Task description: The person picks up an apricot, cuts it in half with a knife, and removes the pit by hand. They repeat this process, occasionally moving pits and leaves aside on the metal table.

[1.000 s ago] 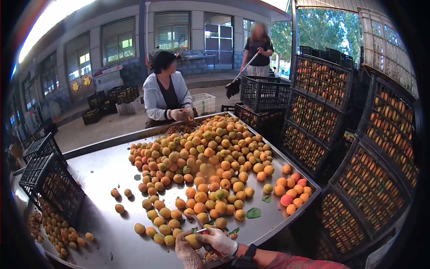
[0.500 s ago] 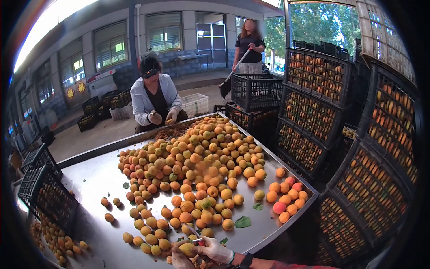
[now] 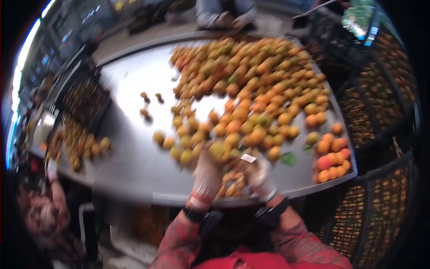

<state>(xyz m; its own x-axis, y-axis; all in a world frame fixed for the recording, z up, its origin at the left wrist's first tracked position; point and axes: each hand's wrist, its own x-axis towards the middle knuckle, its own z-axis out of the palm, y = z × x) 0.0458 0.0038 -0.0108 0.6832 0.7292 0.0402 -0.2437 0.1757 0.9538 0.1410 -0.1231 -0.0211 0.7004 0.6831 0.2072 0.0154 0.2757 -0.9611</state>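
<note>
Motion blurs the view. My left hand [image 3: 207, 174], in a pale glove, is closed around a yellow-green apricot [image 3: 219, 151] above the near side of the metal table [image 3: 134, 152]. To its right, my gloved right hand [image 3: 260, 175] is closed on a small knife [image 3: 248, 158], whose blade shows as a bright patch; the handle is hidden in my fingers. Between my wrists lies a small heap of orange-brown scraps [image 3: 233, 183], too smeared to make out. Loose apricots [image 3: 257, 134] lie just beyond both hands, joined to a large pile [image 3: 242, 67].
Redder apricots [image 3: 332, 157] form a group by the right edge, near a green leaf [image 3: 289, 158]. Black crates of fruit [image 3: 358, 210] stand at right. A tipped crate [image 3: 85, 98] spills fruit at left. One co-worker [image 3: 226, 13] sits opposite; another person's sleeve [image 3: 45, 208] shows at left.
My view has tipped down and swung, so both forearms now show and the table appears higher. My hands still hold the apricot and the knife.
</note>
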